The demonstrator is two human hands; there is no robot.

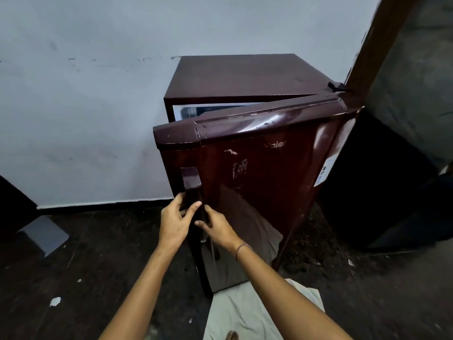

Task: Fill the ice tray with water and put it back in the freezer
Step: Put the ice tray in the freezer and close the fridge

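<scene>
A small maroon fridge (235, 77) stands against the pale wall. Its door (257, 173) is swung partly out towards me, and a strip of the white interior (193, 111) shows above the door's top edge. My left hand (175, 223) grips the door's left edge just below the recessed handle (191, 179). My right hand (217, 229) holds the same edge from the front, fingers curled on it. A bracelet sits on my right wrist. No ice tray shows in the head view.
A pale cloth (247, 312) lies on the dark floor below the door. A brown wooden frame (372, 42) rises at the fridge's right, with dark space beyond it. A dark object with a grey panel (41, 234) sits at the left. White scraps dot the floor.
</scene>
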